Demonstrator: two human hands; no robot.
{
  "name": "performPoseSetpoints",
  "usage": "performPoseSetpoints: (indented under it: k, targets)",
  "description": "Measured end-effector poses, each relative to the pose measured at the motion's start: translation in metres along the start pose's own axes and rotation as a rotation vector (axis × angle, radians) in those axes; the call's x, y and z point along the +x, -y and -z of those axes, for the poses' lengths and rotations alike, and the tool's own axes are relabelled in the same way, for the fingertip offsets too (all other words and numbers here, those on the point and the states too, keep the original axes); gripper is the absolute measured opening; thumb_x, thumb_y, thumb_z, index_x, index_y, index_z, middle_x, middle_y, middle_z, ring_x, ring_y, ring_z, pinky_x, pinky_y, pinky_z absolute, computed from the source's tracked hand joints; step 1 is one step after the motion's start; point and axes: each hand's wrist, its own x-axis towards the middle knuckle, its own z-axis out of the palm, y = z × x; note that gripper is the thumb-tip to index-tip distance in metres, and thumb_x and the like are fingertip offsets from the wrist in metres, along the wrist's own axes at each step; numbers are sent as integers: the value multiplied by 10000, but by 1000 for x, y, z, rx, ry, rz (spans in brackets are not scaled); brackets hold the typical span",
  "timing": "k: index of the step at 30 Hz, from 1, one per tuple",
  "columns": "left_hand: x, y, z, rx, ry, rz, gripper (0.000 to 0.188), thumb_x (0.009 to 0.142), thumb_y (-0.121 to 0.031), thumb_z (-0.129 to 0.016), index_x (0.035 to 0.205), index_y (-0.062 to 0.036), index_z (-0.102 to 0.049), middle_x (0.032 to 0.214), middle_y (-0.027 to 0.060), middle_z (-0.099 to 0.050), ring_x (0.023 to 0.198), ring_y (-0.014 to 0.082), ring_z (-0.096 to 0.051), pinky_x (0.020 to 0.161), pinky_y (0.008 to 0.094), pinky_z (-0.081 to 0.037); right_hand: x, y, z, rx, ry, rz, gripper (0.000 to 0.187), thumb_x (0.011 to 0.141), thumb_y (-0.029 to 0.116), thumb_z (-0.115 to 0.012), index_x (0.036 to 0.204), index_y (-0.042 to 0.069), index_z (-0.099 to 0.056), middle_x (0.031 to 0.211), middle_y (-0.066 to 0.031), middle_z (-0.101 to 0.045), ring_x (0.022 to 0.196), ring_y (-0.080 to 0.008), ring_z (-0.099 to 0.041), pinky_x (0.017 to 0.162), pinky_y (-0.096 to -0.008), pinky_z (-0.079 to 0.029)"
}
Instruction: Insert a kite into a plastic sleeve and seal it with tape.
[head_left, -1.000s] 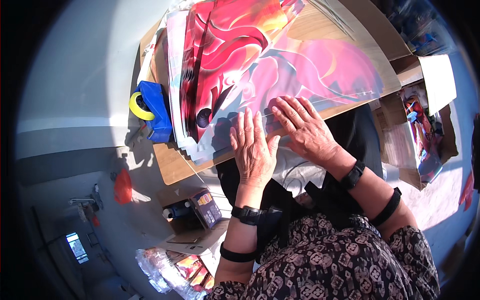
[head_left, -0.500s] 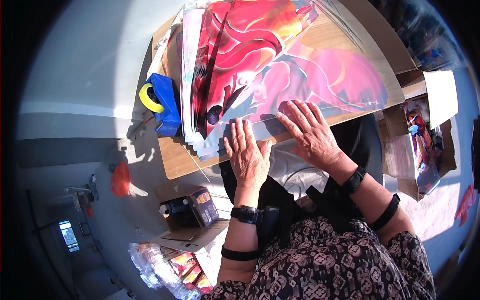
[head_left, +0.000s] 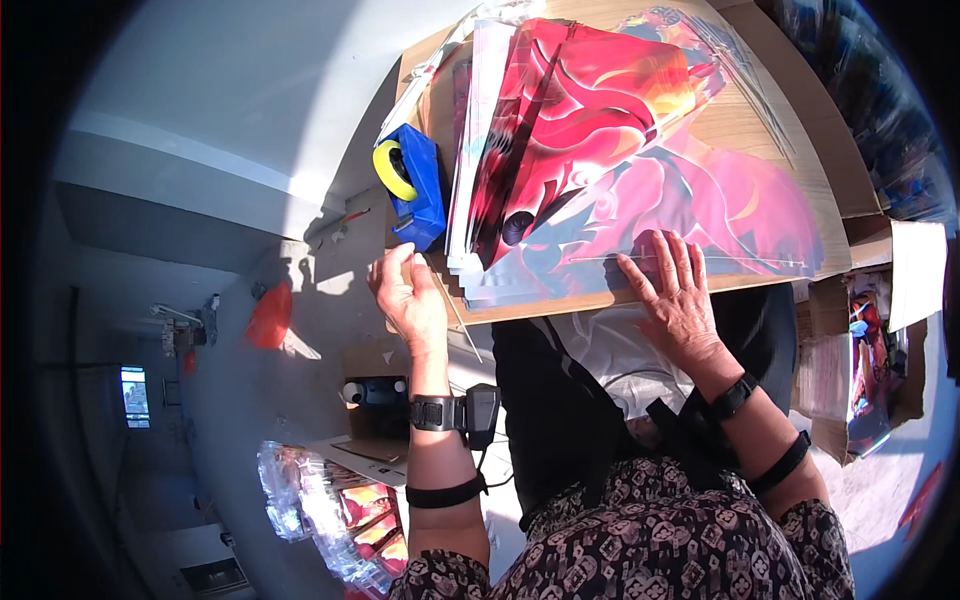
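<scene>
My right hand (head_left: 677, 300) lies flat, fingers spread, on the near edge of a thin, translucent, pink-and-grey printed sheet (head_left: 740, 205). My left hand (head_left: 412, 305) is at the near end of a blue tape dispenser (head_left: 425, 195) with a yellow-cored roll (head_left: 392, 170). Its fingers are bent in and the thumb is close to the index finger; whatever they pinch is too small to make out. Between the hands, a fanned stack of glossy red printed sheets (head_left: 570, 110) lies over the left part of the pink sheet.
The wooden table (head_left: 830, 240) carries thin sticks (head_left: 745, 75) at the far right. Another thin stick (head_left: 462, 325) juts past its near left edge. An open carton (head_left: 815, 345) of colourful packs stands at right. Plastic-wrapped packs (head_left: 330, 520) and a red bag (head_left: 270, 315) sit on the left.
My left hand has left the sheet's edge and moved left to the tape dispenser, its fingers curling in. My right hand stays flat on the sheet. The whole view has shifted.
</scene>
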Motion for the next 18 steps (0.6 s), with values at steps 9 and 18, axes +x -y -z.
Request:
performPoseSetpoints:
  k: [9, 18]
  targets:
    - [77, 31, 1, -391, 292, 904, 111, 893, -199, -639, 919, -95, -667, 725, -45, -517, 627, 76, -462, 645, 274, -413, 1, 1, -3, -23, -6, 12, 930, 617, 113, -724, 1454, 253, -344, 1484, -232, -263, 1389, -416, -242, 1147, -558, -167]
    - [86, 35, -16, -621, 184, 1067, 56, 827, -115, -630, 851, -99, -582, 717, -31, -475, 627, 89, -440, 852, 583, -493, 2, 4, 0, -7, 16, 6, 946, 621, 111, -717, 1465, 263, -317, 1486, -228, -262, 1394, -419, -230, 1147, -560, -160]
